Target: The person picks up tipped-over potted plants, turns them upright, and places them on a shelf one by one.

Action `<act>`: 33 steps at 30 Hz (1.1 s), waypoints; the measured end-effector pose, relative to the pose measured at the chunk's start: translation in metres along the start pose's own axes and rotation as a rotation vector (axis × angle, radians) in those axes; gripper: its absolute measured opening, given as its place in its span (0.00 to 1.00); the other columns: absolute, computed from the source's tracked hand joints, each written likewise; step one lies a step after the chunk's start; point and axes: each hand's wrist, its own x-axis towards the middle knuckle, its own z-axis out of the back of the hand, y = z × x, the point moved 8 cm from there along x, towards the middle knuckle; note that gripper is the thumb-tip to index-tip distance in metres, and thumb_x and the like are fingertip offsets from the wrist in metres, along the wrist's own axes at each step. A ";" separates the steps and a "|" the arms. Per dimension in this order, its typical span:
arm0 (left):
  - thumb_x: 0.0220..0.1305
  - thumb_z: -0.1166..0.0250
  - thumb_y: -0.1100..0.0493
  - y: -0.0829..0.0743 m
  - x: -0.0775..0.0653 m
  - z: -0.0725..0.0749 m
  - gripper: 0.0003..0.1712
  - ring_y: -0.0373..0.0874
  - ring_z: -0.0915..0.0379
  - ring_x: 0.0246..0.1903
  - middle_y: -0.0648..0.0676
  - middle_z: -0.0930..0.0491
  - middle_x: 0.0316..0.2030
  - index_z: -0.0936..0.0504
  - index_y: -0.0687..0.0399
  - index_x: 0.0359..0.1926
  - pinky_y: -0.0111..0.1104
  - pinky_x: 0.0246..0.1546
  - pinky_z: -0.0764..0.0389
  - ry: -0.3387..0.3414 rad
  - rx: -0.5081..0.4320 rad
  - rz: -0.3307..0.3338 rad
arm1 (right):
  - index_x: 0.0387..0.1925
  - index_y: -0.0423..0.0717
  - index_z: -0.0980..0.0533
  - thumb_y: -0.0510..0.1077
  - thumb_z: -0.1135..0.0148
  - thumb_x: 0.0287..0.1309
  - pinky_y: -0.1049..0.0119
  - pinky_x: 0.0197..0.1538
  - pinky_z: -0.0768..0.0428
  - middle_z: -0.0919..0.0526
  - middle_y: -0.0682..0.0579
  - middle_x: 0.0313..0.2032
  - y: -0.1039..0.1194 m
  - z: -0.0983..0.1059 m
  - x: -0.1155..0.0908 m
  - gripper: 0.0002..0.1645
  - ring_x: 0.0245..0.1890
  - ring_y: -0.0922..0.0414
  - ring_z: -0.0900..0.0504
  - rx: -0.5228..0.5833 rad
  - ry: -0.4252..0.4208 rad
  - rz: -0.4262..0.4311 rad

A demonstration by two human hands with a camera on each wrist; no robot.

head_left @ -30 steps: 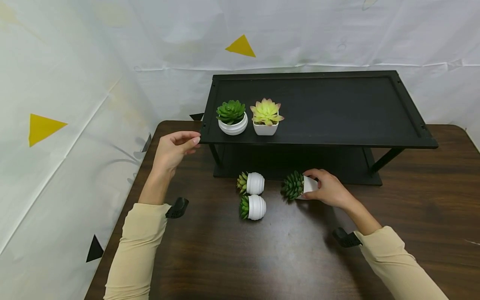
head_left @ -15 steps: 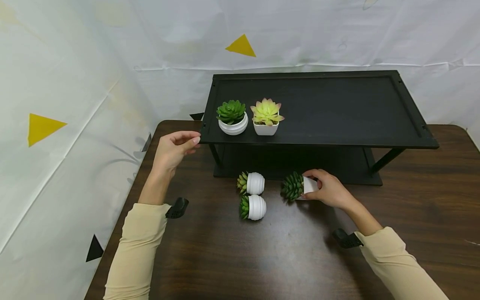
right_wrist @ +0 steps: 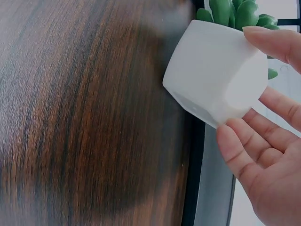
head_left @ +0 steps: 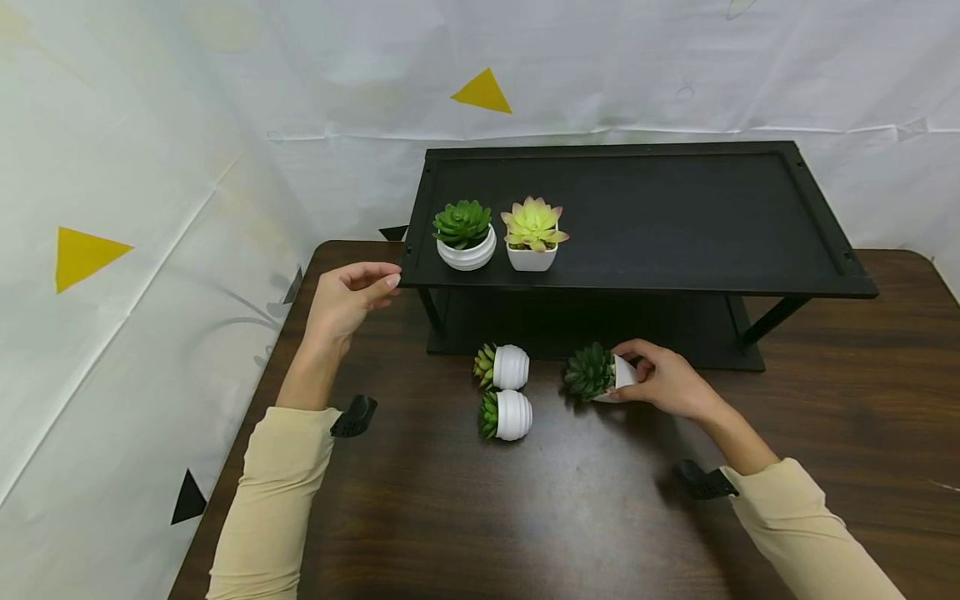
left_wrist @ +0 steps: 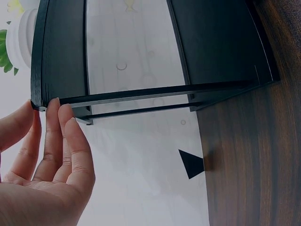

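Observation:
My left hand (head_left: 341, 304) pinches the front left corner of the black two-tier shelf (head_left: 675, 217). In the left wrist view the thumb and fingertips meet at that corner. My right hand (head_left: 660, 379) holds a potted succulent (head_left: 590, 372) by its white faceted pot (right_wrist: 216, 70), tilted with its dark green leaves pointing left. Thumb and fingers lie on opposite sides of the pot in the right wrist view. Left of it, two small succulents in ribbed white pots, the farther one (head_left: 512, 367) and the nearer one (head_left: 514, 415), lie on their sides on the table.
On the shelf's top tier, toward the left, stand a green succulent in a round white pot (head_left: 467, 252) and a yellow-green succulent in a square white pot (head_left: 532, 259). The lower tier (head_left: 570, 321) is behind the lying plants. A brown wooden table (head_left: 450, 517) carries everything.
The right hand has shifted slightly right and turned the held succulent a little, so its leaves face upward more. The left hand stays at the shelf corner.

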 end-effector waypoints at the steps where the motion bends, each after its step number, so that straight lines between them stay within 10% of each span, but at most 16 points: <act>1: 0.60 0.35 0.59 0.000 0.000 0.000 0.18 0.37 0.22 0.31 0.48 0.22 0.35 0.21 0.68 0.48 0.28 0.39 0.21 0.000 0.001 0.000 | 0.55 0.35 0.31 0.44 0.29 0.48 0.65 0.24 0.33 0.29 0.50 0.22 0.000 0.001 -0.001 0.34 0.19 0.58 0.33 0.003 0.001 0.000; 33: 0.60 0.35 0.60 -0.001 -0.001 0.000 0.18 0.37 0.21 0.31 0.47 0.22 0.34 0.21 0.69 0.48 0.28 0.39 0.21 0.002 -0.011 -0.003 | 0.59 0.28 0.39 0.38 0.32 0.51 0.63 0.38 0.22 0.32 0.29 0.53 -0.023 0.013 -0.021 0.38 0.43 0.47 0.22 0.143 0.071 -0.039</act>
